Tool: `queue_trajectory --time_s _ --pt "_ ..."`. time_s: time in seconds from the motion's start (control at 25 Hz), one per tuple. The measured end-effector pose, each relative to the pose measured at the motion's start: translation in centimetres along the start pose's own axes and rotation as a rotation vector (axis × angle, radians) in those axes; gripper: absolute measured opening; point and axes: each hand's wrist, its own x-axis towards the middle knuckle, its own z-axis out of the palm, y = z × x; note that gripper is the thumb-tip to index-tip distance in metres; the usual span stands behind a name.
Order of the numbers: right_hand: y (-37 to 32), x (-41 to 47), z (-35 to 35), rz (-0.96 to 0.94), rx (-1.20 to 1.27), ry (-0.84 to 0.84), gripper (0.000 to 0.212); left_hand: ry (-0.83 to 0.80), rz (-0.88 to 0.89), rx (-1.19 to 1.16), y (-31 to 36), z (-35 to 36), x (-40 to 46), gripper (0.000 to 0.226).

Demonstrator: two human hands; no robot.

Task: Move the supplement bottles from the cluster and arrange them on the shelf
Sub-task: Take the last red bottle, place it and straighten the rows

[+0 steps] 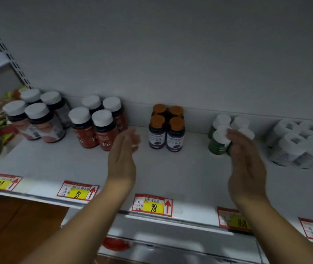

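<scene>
**A:** What is on the shelf [171,168]?

**B:** A white store shelf holds five groups of bottles in a row along the back wall. From the left: four white-capped dark bottles [37,119], four white-capped red bottles [96,126], four orange-capped purple bottles [166,128], some white-capped green bottles [218,141], and a block of white bottles [296,143] at the far right. Price tags [152,205] line the front edge.

**A:** Where are the hands?

**B:** Both reach in over the front edge. The left hand [122,159] hovers between the red and purple groups, palm turned inward, its fingers [131,138] straight and loose, holding nothing. The right hand [247,164] is at the green group, its fingers [235,137] against the white caps. The picture is blurred there, so I cannot tell whether they grip a bottle or only touch it.

**A:** What could go wrong?

**B:** I judge the green group the weak spot. Its bottles stand close together, so pulling or nudging one could tip its neighbours or knock them into the white block just beside. The left hand sits near the red bottles' front row; a sideways sweep could topple them. Bottles set close to the front edge could roll off.
</scene>
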Motion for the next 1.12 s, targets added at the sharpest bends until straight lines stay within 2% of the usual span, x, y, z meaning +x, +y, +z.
queue_trajectory --time_s 0.08,0.12,0.16,0.24,0.4,0.56,0.68,0.76,0.84,0.88,0.96,1.04,1.12 --pt "0.0 -0.2 3.2 0.123 0.007 -0.184 0.036 -0.166 -0.096 0.095 -2.0 -2.0 2.9 0.029" --pt "0.7 0.0 4.8 0.204 0.021 -0.238 0.038 -0.24 -0.135 0.165 -2.9 -2.0 3.8 0.046" --pt "1.4 0.3 6.4 0.271 0.014 -0.267 0.042 -0.292 -0.167 0.212 -3.7 -1.6 4.5 0.062" --pt "2.6 1.0 9.2 0.334 -0.021 -0.274 0.054 -0.323 -0.181 0.23 -4.4 0.0 5.7 0.074" --pt "3.8 4.0 12.2 0.337 0.005 -0.238 0.064 -0.405 -0.081 0.316 -5.1 2.9 6.1 0.072" --pt "4.8 4.1 13.1 0.231 0.048 -0.188 0.071 -0.469 -0.006 0.329 -6.5 2.9 6.6 0.092" --pt "4.3 3.8 12.9 0.236 0.04 -0.185 0.08 -0.465 -0.007 0.308 -6.0 3.6 6.6 0.077" --pt "2.5 3.1 11.4 0.227 0.035 -0.226 0.096 -0.458 -0.044 0.253 -5.1 3.4 5.6 0.074" --pt "0.7 1.7 7.9 0.131 0.048 -0.228 0.1 -0.44 -0.085 0.265 -4.3 2.4 4.2 0.074" --pt "0.1 1.0 5.6 0.072 0.055 -0.215 0.092 -0.422 -0.07 0.297 -3.6 2.1 3.1 0.071" --pt "-0.3 0.4 0.4 0.001 0.039 -0.127 0.079 -0.408 0.086 0.29 -2.3 3.0 0.8 0.063" --pt "0.4 0.4 -4.2 0.011 -0.041 -0.043 0.071 -0.474 0.248 0.24 -1.1 5.9 -1.1 0.073" --pt "1.1 0.4 -7.8 0.061 -0.118 -0.015 0.066 -0.567 0.289 0.261 -0.6 9.7 -2.2 0.079"
